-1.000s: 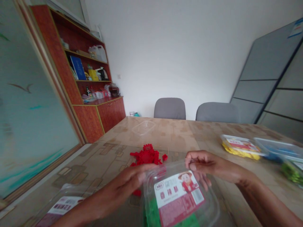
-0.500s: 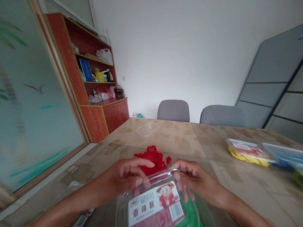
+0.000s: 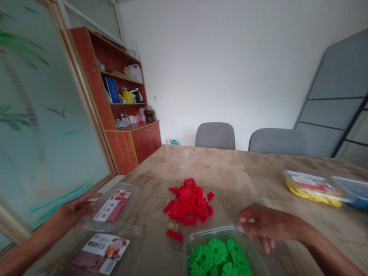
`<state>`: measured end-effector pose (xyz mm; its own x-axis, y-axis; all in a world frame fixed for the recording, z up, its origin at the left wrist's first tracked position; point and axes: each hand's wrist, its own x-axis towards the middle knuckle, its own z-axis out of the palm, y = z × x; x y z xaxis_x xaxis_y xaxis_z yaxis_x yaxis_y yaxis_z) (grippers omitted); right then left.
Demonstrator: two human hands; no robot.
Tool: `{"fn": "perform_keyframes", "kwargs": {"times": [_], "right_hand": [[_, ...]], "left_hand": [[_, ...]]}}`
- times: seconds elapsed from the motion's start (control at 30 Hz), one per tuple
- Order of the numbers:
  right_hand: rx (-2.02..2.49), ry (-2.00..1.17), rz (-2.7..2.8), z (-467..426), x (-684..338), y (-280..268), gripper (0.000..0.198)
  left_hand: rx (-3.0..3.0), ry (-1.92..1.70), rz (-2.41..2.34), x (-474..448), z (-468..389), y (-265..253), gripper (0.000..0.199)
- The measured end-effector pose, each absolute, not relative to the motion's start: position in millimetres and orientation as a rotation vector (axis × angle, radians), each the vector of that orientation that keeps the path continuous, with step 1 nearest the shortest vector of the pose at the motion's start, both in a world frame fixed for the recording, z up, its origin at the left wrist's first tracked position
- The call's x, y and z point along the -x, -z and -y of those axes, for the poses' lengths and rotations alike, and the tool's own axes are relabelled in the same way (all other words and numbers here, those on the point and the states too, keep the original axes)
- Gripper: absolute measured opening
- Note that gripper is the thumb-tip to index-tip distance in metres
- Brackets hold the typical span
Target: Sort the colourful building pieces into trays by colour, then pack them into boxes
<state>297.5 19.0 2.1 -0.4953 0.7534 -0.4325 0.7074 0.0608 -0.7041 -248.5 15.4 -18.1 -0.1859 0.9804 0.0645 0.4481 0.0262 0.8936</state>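
Note:
My left hand (image 3: pixel 79 207) pinches the left edge of a clear plastic lid (image 3: pixel 133 191) with a red and white label. The thumb side is partly blurred. A second labelled clear lid (image 3: pixel 136 237) lies flat just nearer to me. My right hand (image 3: pixel 258 226), fingers curled, grips the right rim of a clear plastic container (image 3: pixel 188 245). Green flower-shaped plastic pieces (image 3: pixel 217 253) fill this container, which has no lid on. Beyond it lies a heap of red plastic building pieces (image 3: pixel 189 203), with one red piece (image 3: pixel 174 235) apart at the front.
An empty clear tray (image 3: pixel 184 158) sits farther back on the patterned table (image 3: pixel 218 165). To the right are a lidded box of yellow pieces (image 3: pixel 313 188) and a box with blue pieces (image 3: pixel 360 199). Two grey chairs (image 3: pixel 215 135) stand behind the table.
The lid has come off the green pieces' container and moved left in my left hand. My right hand has stayed by the container's rim. The view has shifted slightly left.

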Motion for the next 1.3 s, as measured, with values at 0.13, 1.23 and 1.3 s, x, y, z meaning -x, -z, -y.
{"fn": "perform_keyframes", "kwargs": {"times": [0.13, 1.23, 1.3], "right_hand": [[1.530, -1.500, 2.286, -16.7, -291.1, 3.5, 0.041], [1.276, -0.835, 1.996, -83.1, -199.0, 47.7, 0.083], [1.316, -0.801, 1.983, -79.0, -192.0, 59.4, 0.079]], "left_hand": [[-1.609, -1.111, -1.936, 236.8, -32.7, 22.4, 0.025], [-1.967, -1.187, -1.262, 100.5, -74.0, -23.3, 0.062], [-2.117, -1.150, -1.290, 100.2, -75.9, -17.7, 0.057]]}}
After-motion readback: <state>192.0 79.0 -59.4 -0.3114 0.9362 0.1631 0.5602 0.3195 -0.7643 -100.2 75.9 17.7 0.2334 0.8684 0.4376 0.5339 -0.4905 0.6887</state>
